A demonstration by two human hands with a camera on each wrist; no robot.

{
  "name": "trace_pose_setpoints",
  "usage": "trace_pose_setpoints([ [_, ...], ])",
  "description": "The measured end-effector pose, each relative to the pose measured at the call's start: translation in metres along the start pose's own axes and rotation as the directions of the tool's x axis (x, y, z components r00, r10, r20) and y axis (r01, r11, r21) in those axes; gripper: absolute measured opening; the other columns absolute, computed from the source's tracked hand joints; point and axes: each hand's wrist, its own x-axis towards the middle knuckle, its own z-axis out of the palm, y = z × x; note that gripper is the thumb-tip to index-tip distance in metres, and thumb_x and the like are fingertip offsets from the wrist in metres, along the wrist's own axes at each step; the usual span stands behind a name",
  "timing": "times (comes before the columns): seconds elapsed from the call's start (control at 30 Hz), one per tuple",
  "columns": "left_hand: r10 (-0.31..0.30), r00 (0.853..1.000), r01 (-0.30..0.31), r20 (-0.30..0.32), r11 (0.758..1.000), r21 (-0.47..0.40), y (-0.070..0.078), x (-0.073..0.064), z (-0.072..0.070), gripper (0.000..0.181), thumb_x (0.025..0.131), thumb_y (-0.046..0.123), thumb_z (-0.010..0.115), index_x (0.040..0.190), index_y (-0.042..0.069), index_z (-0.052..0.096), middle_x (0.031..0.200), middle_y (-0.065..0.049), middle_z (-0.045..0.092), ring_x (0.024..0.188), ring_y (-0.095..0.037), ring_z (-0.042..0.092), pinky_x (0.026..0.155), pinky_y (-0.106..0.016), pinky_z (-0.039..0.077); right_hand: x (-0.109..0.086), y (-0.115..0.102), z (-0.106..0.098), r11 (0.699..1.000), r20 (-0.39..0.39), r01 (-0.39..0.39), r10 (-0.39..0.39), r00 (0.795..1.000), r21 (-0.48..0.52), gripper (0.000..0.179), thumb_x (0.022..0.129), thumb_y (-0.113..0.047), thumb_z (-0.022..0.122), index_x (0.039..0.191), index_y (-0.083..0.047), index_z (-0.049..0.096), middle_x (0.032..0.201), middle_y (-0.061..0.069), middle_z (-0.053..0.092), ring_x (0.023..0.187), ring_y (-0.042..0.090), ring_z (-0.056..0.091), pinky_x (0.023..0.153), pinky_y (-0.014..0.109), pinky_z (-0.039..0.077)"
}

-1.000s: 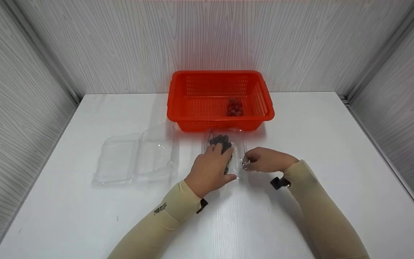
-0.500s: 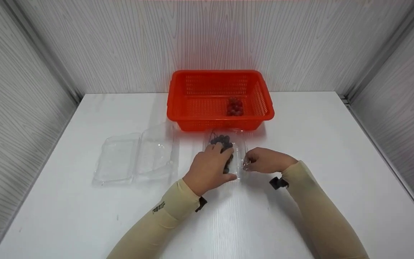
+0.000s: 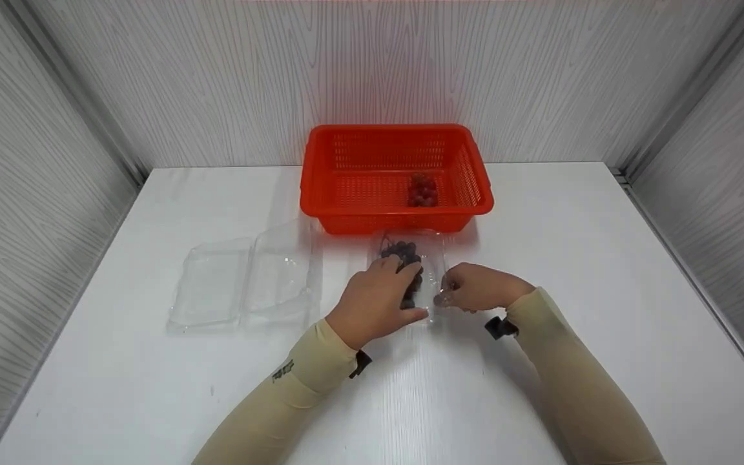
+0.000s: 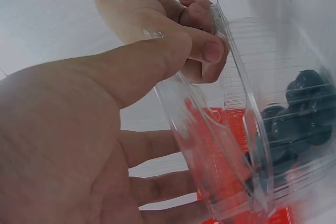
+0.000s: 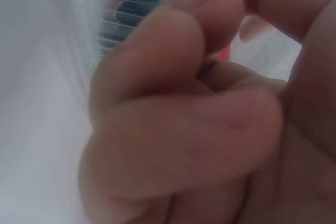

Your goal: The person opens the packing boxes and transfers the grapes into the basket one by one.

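Dark grapes (image 3: 404, 250) lie inside a clear plastic clamshell box (image 3: 432, 261) with its lid folded over, just in front of the red basket. My left hand (image 3: 372, 303) rests across the lid with fingers extended and thumb spread toward the near edge; in the left wrist view its fingers (image 4: 157, 187) reach along the clear plastic. At the box's right edge my right hand (image 3: 482, 287) pinches the plastic rim between thumb and curled fingers. The right wrist view shows those curled fingers (image 5: 173, 129) close up, partly hiding the grapes behind them.
A red perforated basket (image 3: 346, 223) stands against the back wall, with a bunch of red grapes (image 3: 422, 192) at its right side. Left of my hands, another clear clamshell (image 3: 214, 284) lies unfolded on the white table (image 3: 120, 394).
The clamshell with the dark grapes has shifted slightly to the right. My left hand stays across it, and the right fingers have moved a little along the right edge.
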Motion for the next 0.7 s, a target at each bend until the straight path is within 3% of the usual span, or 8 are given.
trace_pose_setpoints([
  [0.23,0.005,1.0,-0.005,0.003,1.0,0.021,-0.0048,0.0031,0.0027,0.074,0.091,0.053,0.075,0.151,0.015,0.054,0.139,-0.015,0.061,0.123,-0.034,0.061,0.091,-0.051,0.058,0.0004,0.0025,-0.0009,0.999,-0.007,-0.003,0.004,1.0,0.035,0.019,0.102,-0.023,0.059,0.109,-0.009,0.07,0.076,0.003,0.061,0.066,0.018,0.054,0.066,0.033,0.047],
  [0.43,0.03,0.999,-0.028,-0.018,0.997,0.069,-0.0075,0.0042,0.0042,0.066,0.094,0.049,0.073,0.15,0.016,0.056,0.134,-0.017,0.064,0.122,-0.034,0.062,0.089,-0.049,0.059,-0.0004,0.0044,-0.001,0.998,-0.023,0.027,-0.026,0.999,0.051,0.022,0.105,-0.016,0.052,0.126,-0.008,0.056,0.085,0.012,0.062,0.062,0.018,0.052,0.064,0.032,0.046],
  [0.57,0.035,0.999,-0.035,-0.01,0.998,0.055,-0.0086,0.0044,0.0027,0.065,0.093,0.047,0.075,0.149,0.017,0.057,0.135,-0.018,0.063,0.121,-0.034,0.062,0.091,-0.049,0.058,-0.0001,0.0045,-0.0016,0.998,-0.059,0.017,-0.014,0.998,0.055,0.012,0.104,-0.019,0.058,0.115,-0.014,0.056,0.091,0.011,0.062,0.07,0.021,0.056,0.065,0.032,0.05],
  [0.7,0.046,0.999,-0.046,0.001,0.998,0.032,-0.0092,0.0041,0.0009,0.066,0.092,0.047,0.077,0.148,0.017,0.059,0.137,-0.017,0.063,0.122,-0.034,0.062,0.092,-0.049,0.058,0.0021,0.0042,-0.0013,0.999,-0.124,0.035,-0.038,0.992,-0.022,0.005,0.1,-0.018,0.062,0.102,-0.014,0.06,0.089,0.004,0.06,0.079,0.022,0.056,0.07,0.035,0.049],
])
